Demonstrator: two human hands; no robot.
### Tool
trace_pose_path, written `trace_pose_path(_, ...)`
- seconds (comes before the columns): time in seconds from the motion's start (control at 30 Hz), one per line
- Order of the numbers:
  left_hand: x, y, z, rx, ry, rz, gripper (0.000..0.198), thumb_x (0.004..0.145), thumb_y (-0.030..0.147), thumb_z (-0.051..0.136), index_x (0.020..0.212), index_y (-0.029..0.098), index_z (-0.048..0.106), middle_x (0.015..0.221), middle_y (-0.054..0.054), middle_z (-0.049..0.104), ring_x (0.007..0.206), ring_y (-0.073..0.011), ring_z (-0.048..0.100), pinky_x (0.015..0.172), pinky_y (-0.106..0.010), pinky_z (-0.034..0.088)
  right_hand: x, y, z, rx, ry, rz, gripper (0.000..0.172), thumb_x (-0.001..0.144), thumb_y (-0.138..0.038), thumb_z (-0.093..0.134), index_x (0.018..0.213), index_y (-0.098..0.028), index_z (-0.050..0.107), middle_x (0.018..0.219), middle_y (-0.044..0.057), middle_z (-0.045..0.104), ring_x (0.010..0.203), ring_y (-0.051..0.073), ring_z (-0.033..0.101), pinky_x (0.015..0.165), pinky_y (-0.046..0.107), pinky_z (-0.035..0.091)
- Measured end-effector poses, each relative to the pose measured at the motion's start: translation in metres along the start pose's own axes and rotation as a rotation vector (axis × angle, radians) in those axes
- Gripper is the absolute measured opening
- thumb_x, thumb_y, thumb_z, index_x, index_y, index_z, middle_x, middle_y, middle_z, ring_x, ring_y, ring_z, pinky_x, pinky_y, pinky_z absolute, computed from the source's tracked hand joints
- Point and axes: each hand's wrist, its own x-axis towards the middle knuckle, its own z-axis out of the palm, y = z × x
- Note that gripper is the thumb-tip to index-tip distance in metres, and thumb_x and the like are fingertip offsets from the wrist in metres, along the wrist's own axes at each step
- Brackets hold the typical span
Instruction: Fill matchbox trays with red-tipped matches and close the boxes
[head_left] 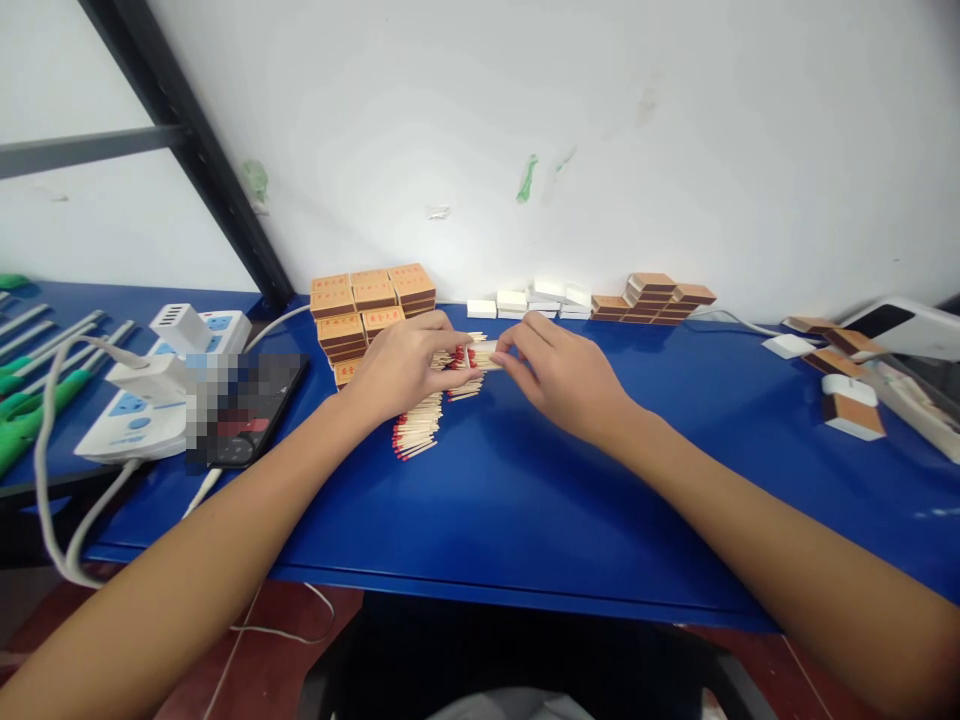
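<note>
My left hand (405, 362) curls its thumb and forefinger around a small white matchbox tray (467, 355), seen mostly edge-on. Wooden matches (482, 357) lie at the tray, and the fingertips of my right hand (562, 378) are pinched on their right ends. Part of the tray is hidden by my fingers. Beneath and beside my left hand, loose red-headed matches (417, 425) are spread in a pile on the blue table (510, 510). Stacked brown matchboxes (373, 290) stand just behind my left hand.
White trays (530, 298) and more brown matchboxes (652, 297) line the wall. At left lie a phone (259, 420), a power strip (146, 405) with cables, and green-handled tools (45, 390). Further boxes (853, 412) and a white device (904, 325) sit at right.
</note>
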Motion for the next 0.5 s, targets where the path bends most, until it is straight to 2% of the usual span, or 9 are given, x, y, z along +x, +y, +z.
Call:
trace_pose_path(0.07, 0.001, -0.001, -0.002, 0.034, 0.038, -0.052, 0.032, 0.089, 0.044, 0.078, 0.109, 0.02, 0.08, 0.09, -0.005, 0.068, 0.069, -0.0138, 0.057, 0.062, -0.027, 0.042, -0.001, -0.003, 0.001, 0.071, -0.007, -0.045, 0.022, 0.108, -0.03, 0.046, 0.104, -0.016, 0.063, 0.1, 0.009, 0.064, 0.078, 0.018, 0.056, 0.067, 0.03, 0.04)
trace_pose_path(0.17, 0.001, -0.002, -0.004, 0.066, 0.071, -0.109, 0.029, 0.089, 0.041, 0.079, 0.107, 0.019, 0.08, 0.089, -0.005, 0.068, 0.069, -0.0141, 0.057, 0.062, -0.027, 0.042, -0.003, -0.007, 0.009, 0.177, -0.148, -0.132, 0.02, 0.107, -0.026, 0.047, 0.106, -0.017, 0.065, 0.103, 0.008, 0.064, 0.079, 0.017, 0.057, 0.07, 0.029, 0.042)
trace_pose_path(0.27, 0.001, -0.003, -0.003, 0.073, 0.063, -0.126, 0.027, 0.089, 0.04, 0.078, 0.106, 0.019, 0.08, 0.089, -0.005, 0.068, 0.07, -0.0147, 0.058, 0.063, -0.028, 0.043, -0.004, -0.008, 0.02, 0.212, -0.256, -0.139, 0.021, 0.107, -0.025, 0.048, 0.11, -0.018, 0.067, 0.107, 0.009, 0.063, 0.083, 0.018, 0.059, 0.072, 0.031, 0.044)
trace_pose_path(0.5, 0.0, -0.003, 0.001, 0.087, 0.032, -0.105, 0.033, 0.091, 0.047, 0.076, 0.108, 0.019, 0.08, 0.093, -0.006, 0.069, 0.075, -0.0168, 0.061, 0.066, -0.03, 0.044, -0.004, -0.009, 0.026, 0.27, -0.273, -0.092, 0.019, 0.105, -0.022, 0.051, 0.106, -0.017, 0.069, 0.103, 0.008, 0.063, 0.082, 0.018, 0.059, 0.074, 0.031, 0.045)
